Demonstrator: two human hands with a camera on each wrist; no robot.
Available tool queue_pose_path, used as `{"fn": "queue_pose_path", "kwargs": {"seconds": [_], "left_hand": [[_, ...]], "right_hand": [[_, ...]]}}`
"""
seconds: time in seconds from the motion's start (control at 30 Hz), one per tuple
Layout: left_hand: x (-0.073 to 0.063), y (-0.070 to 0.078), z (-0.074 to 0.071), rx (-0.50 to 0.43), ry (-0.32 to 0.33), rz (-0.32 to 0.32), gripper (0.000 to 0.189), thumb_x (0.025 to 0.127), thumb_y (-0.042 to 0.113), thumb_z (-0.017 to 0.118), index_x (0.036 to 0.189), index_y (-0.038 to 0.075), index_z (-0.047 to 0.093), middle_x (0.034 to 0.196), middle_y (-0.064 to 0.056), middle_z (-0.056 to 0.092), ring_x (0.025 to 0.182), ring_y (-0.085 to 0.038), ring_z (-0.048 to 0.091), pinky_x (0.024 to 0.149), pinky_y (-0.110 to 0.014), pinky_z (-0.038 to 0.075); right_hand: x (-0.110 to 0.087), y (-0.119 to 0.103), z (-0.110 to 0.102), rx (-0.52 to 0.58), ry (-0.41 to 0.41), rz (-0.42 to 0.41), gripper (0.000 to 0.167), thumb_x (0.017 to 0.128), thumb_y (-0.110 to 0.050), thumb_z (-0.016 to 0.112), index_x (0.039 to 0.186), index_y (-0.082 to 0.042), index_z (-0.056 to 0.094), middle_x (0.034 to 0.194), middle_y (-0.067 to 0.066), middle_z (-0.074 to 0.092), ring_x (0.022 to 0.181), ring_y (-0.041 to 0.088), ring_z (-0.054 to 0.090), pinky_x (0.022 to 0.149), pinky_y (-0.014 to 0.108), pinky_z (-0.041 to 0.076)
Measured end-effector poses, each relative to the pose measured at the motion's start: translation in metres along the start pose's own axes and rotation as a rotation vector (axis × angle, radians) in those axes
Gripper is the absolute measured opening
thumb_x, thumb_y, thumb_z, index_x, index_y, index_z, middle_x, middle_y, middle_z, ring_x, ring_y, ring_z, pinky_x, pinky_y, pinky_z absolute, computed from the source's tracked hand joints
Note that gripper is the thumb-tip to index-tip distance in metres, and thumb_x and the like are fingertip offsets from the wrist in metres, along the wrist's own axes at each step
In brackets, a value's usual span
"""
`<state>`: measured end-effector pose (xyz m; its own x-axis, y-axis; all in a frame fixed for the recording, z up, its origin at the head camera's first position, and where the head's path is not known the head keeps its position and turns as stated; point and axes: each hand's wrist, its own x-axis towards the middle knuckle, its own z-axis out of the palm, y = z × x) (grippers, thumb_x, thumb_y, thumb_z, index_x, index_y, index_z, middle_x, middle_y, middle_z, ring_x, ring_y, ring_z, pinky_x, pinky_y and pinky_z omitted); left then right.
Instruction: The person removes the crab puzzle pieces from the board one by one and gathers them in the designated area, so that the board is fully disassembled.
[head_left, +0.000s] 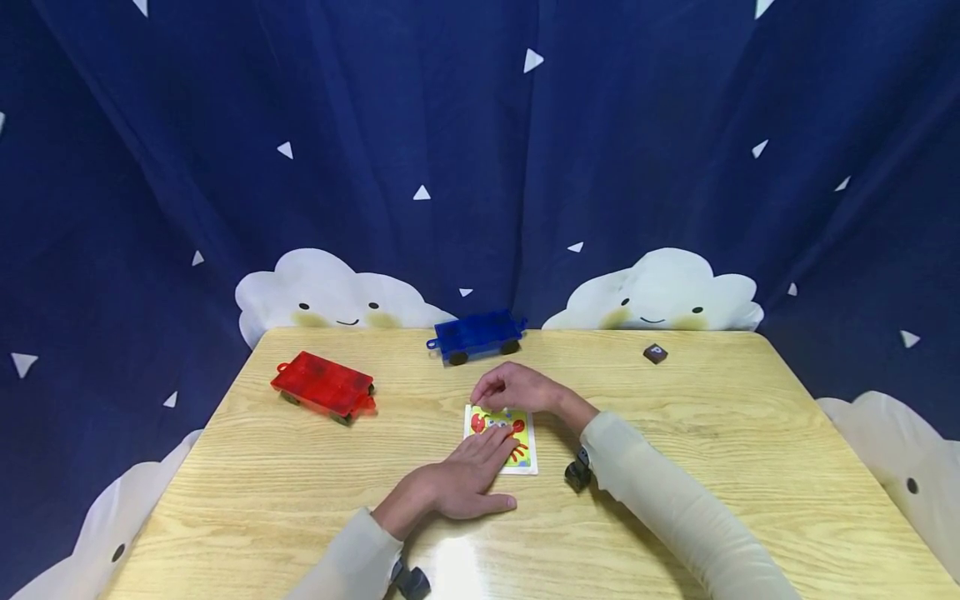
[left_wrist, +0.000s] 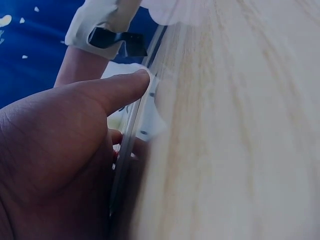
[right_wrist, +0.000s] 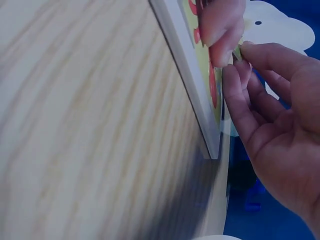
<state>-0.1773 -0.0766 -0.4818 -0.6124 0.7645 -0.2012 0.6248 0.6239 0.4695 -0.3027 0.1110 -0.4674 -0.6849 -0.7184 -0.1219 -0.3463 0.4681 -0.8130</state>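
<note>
A small white-edged board with a red crab picture on yellow [head_left: 527,457] lies flat on the wooden table. My left hand [head_left: 468,477] rests over its lower left part, fingers straight and thumb spread toward the right on the tabletop. At the board's far edge is my right hand [head_left: 519,388], its fingers bent. In the right wrist view, the thumb and fingertips of that hand [right_wrist: 285,95] pinch a small yellow-green piece [right_wrist: 237,52] beside the left fingertips. Much of the crab is hidden under the hands.
A red toy wagon [head_left: 324,383] stands at the left of the table, and a blue toy wagon [head_left: 477,332] near the back edge. A small dark tile with a letter P [head_left: 656,353] lies at the back right. Behind hangs a blue curtain [head_left: 480,150] with clouds.
</note>
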Motion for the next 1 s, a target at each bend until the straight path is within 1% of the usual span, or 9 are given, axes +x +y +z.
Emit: {"fn": "queue_pose_path", "kwargs": {"seconds": [0.27, 0.47, 0.57, 0.7, 0.77, 0.83, 0.93, 1.0], "left_hand": [[0.000, 0.001, 0.000, 0.022, 0.014, 0.001, 0.083, 0.106, 0.054, 0.047, 0.165, 0.004, 0.015, 0.171, -0.015, 0.005, 0.157, -0.027, 0.000, 0.124, -0.046, 0.008], [-0.001, 0.002, 0.000, 0.034, 0.026, 0.006, 0.081, 0.106, 0.053, 0.047, 0.164, 0.006, 0.017, 0.171, -0.015, 0.007, 0.157, -0.028, 0.001, 0.124, -0.046, 0.010], [-0.001, 0.003, 0.000, 0.034, 0.028, 0.007, 0.081, 0.106, 0.053, 0.048, 0.164, 0.007, 0.016, 0.171, -0.015, 0.006, 0.157, -0.028, 0.001, 0.124, -0.046, 0.009], [0.000, 0.002, 0.001, 0.023, 0.024, 0.002, 0.082, 0.106, 0.053, 0.048, 0.165, 0.007, 0.015, 0.172, -0.014, 0.004, 0.157, -0.027, -0.002, 0.124, -0.046, 0.007], [0.000, 0.002, 0.001, 0.011, 0.019, 0.003, 0.082, 0.106, 0.054, 0.048, 0.165, 0.008, 0.014, 0.172, -0.013, 0.003, 0.157, -0.027, -0.003, 0.124, -0.047, 0.007], [0.000, -0.001, 0.003, -0.004, 0.024, 0.010, 0.083, 0.106, 0.055, 0.047, 0.165, 0.008, 0.013, 0.172, -0.013, 0.002, 0.157, -0.027, -0.004, 0.124, -0.047, 0.006], [0.002, -0.004, 0.006, -0.022, 0.031, 0.020, 0.083, 0.105, 0.055, 0.047, 0.166, 0.009, 0.012, 0.172, -0.012, 0.000, 0.156, -0.026, -0.006, 0.124, -0.048, 0.005], [0.001, -0.003, 0.006, -0.021, 0.031, 0.015, 0.084, 0.105, 0.056, 0.047, 0.166, 0.009, 0.013, 0.172, -0.012, 0.001, 0.156, -0.026, -0.005, 0.124, -0.047, 0.005]], "right_hand": [[0.001, 0.000, 0.000, -0.015, 0.013, -0.043, 0.014, 0.098, -0.007, 0.067, 0.106, -0.011, 0.078, 0.095, -0.001, 0.074, 0.084, 0.013, 0.064, 0.082, 0.028, 0.054], [-0.005, 0.000, -0.006, -0.023, 0.057, -0.056, 0.014, 0.099, -0.008, 0.066, 0.108, -0.007, 0.077, 0.091, 0.000, 0.072, 0.076, 0.013, 0.062, 0.074, 0.027, 0.052], [-0.011, 0.002, -0.014, -0.011, 0.067, -0.046, 0.016, 0.100, -0.009, 0.065, 0.110, -0.004, 0.077, 0.094, 0.002, 0.072, 0.076, 0.015, 0.063, 0.073, 0.028, 0.053], [-0.020, 0.007, -0.027, 0.012, 0.077, -0.036, 0.018, 0.101, -0.008, 0.064, 0.111, -0.001, 0.076, 0.100, 0.004, 0.073, 0.081, 0.017, 0.062, 0.075, 0.028, 0.052], [-0.026, 0.011, -0.035, 0.008, 0.085, -0.032, 0.018, 0.101, -0.007, 0.063, 0.111, -0.001, 0.076, 0.100, 0.004, 0.072, 0.082, 0.017, 0.060, 0.074, 0.027, 0.050], [-0.033, 0.016, -0.043, -0.019, 0.090, -0.032, 0.018, 0.101, -0.008, 0.063, 0.111, -0.002, 0.076, 0.095, 0.004, 0.071, 0.080, 0.015, 0.058, 0.072, 0.027, 0.047], [-0.044, 0.023, -0.052, -0.040, 0.093, -0.029, 0.018, 0.101, -0.007, 0.062, 0.111, -0.002, 0.075, 0.091, 0.004, 0.069, 0.076, 0.015, 0.055, 0.068, 0.025, 0.044], [-0.052, 0.028, -0.058, -0.042, 0.086, -0.017, 0.018, 0.102, -0.007, 0.061, 0.112, -0.001, 0.075, 0.093, 0.005, 0.069, 0.076, 0.016, 0.055, 0.067, 0.026, 0.044]]}}
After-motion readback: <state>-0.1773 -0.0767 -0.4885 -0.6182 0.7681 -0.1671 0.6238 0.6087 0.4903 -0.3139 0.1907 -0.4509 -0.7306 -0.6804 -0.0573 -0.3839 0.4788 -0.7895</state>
